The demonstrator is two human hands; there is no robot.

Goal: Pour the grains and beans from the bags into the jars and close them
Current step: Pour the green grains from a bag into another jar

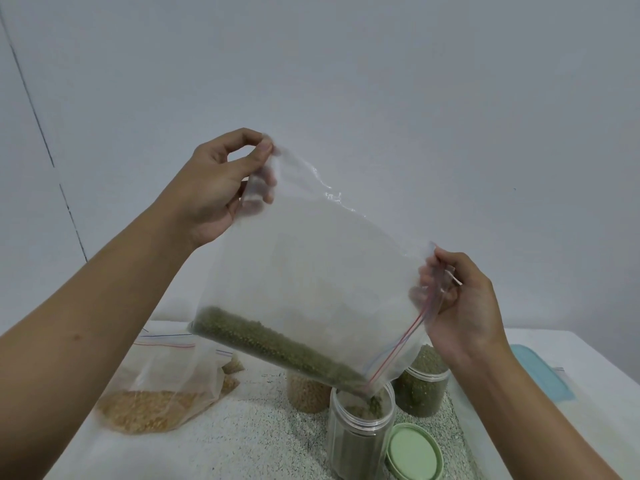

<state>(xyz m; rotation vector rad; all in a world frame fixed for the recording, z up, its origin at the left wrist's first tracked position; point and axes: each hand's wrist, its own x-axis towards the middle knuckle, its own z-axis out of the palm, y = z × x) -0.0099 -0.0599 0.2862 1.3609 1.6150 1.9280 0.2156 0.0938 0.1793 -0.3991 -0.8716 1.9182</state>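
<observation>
The zip bag (pixel 311 271), stretched aslant between the left hand (pixel 214 188) and the right hand (pixel 460 306), fills the air over the middle of the table (pixel 242 445), and its low corner sits at the mouth of the open jar (pixel 360 434), barring the way down from above. A jar of green beans (pixel 420 386) stands just beside that jar on the far right, a jar of tan grains (pixel 306 393) on the far left and a green lid (pixel 414 452) on the near right. Bare tabletop runs near left, between the open jar and the bag of yellow grains (pixel 156 400).
</observation>
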